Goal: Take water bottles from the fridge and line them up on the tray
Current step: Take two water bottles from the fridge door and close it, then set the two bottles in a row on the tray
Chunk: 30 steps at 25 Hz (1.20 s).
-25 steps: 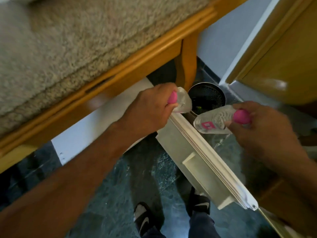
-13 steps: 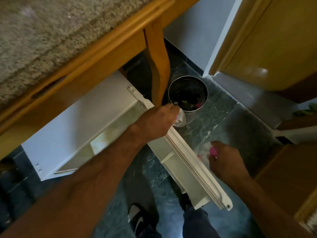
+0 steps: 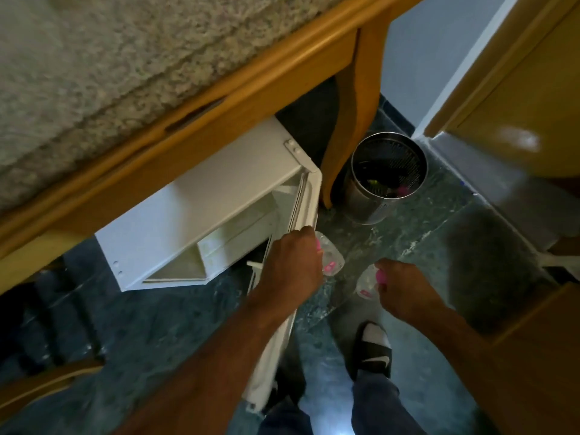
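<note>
Since half a second ago your left hand (image 3: 292,265) has drawn back along the white fridge door (image 3: 276,324), which now stands closer to shut. It is clenched on a clear, pink-capped bottle (image 3: 332,262). At three o'clock of it, your right hand (image 3: 398,290) grips a second bottle (image 3: 365,282) by its pink cap. The perforated steel bin (image 3: 370,202) stands at twelve, beside the speckled stone worktop (image 3: 94,73).

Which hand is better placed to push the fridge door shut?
Left. The left hand, holding a bottle, is right at the open fridge door; the right hand is farther off.
</note>
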Each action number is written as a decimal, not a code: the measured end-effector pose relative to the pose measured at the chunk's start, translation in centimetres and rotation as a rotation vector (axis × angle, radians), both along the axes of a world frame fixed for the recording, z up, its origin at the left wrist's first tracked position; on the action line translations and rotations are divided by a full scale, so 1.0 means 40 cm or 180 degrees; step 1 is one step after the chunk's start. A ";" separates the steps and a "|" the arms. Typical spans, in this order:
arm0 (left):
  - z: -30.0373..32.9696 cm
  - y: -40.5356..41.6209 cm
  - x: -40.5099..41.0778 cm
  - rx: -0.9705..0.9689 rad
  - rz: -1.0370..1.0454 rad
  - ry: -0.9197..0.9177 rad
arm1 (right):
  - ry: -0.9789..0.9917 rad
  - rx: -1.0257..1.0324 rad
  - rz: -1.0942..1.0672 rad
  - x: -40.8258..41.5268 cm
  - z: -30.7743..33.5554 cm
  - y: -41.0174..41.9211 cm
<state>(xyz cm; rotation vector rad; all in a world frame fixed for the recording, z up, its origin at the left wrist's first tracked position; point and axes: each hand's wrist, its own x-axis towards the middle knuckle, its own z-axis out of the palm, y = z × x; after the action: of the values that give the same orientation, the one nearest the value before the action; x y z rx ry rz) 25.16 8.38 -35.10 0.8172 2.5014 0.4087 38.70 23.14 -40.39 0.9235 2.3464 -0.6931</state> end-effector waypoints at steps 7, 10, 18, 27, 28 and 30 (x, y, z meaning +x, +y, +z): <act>-0.012 -0.189 -0.064 -0.0433 0.0219 0.0136 | 0.0200 0.0002 0.0896 -0.112 0.047 -0.057; 0.036 -0.222 -0.106 -0.0607 0.0156 0.0106 | 0.0105 0.0037 0.1552 -0.192 0.116 -0.092; 0.567 -0.229 -0.078 -0.0585 -0.0249 0.0229 | 0.0303 0.0127 0.2322 -0.292 0.629 -0.117; 1.380 -0.083 -0.219 -0.0108 0.0173 0.1203 | 0.1213 0.0920 0.3302 -0.481 1.523 -0.039; 1.423 -0.071 -0.245 -0.0075 0.0240 0.1313 | 0.1329 0.1011 0.3391 -0.510 1.583 -0.033; 1.480 -0.058 -0.296 0.0030 0.0431 0.1396 | 0.1545 0.1263 0.3510 -0.566 1.668 -0.032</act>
<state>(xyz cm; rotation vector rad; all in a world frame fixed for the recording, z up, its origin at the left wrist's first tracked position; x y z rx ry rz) 13.33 6.04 24.10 0.8143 2.9745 0.3117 16.08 21.84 26.34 -0.5418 2.9281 0.0334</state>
